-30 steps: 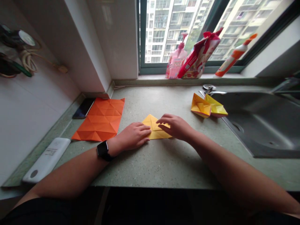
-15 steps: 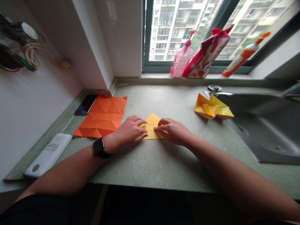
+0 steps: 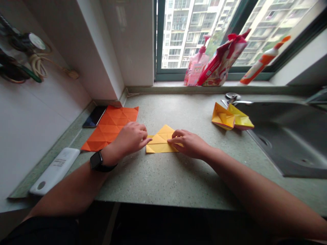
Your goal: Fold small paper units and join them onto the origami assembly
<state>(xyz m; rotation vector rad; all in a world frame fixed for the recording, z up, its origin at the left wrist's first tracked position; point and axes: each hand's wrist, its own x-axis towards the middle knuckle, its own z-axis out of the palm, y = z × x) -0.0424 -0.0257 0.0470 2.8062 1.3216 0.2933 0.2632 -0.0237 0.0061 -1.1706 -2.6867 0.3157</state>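
A speckled green bench (image 3: 158, 183) carries the work beneath both grips, its flat, hard top probably chosen because it gives thin paper a firm backing. A metal sink (image 3: 306, 136) lies well to the right of the right-hand grip, leaving a dry-looking stretch between. Beyond and to the left of the left-hand grip, a creased orange sheet (image 3: 109, 127) lies spread out, seemingly parked within reach but clear of the folding. The right hand (image 3: 189, 143) holds a half-open grip, bent fingers set down on the right side of the yellow paper (image 3: 163, 148), likely to keep it from sliding. The left hand (image 3: 131, 137) curls loosely, its thumb meeting the paper's left edge; whether it pinches the strip there cannot be told. The folded yellow paper itself lies flat between the two grips, point away from the person. A white oblong case (image 3: 56, 170) sits left of the left-hand grip, near the bench's side. Off to the right of the right-hand grip, two folded yellow pieces (image 3: 223, 117) stand together beside the sink, apparently set aside. A dark phone (image 3: 94, 116) lies past the left-hand grip, just beside the orange sheet.
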